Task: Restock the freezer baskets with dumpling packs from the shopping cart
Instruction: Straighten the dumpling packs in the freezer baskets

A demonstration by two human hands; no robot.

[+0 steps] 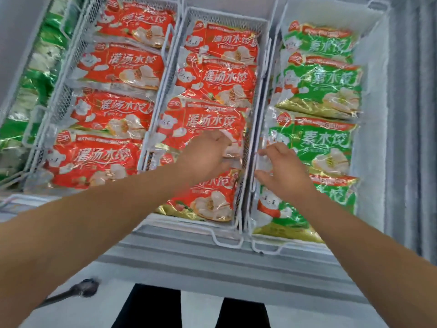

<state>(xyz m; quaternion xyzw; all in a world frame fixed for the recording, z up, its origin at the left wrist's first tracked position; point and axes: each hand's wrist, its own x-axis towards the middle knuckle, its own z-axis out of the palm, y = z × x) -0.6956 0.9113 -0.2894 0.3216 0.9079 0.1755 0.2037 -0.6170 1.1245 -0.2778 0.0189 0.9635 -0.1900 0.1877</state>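
The person's left hand and right hand were bare, both forearms uncovered with no sleeves showing, and the legs wore black trousers.

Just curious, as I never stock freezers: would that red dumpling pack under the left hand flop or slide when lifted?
The red dumpling pack looks crinkly and glossy, so probably slippery. Lumpy contents suggest it sags somewhat. The left hand lies on it, grip unclear.
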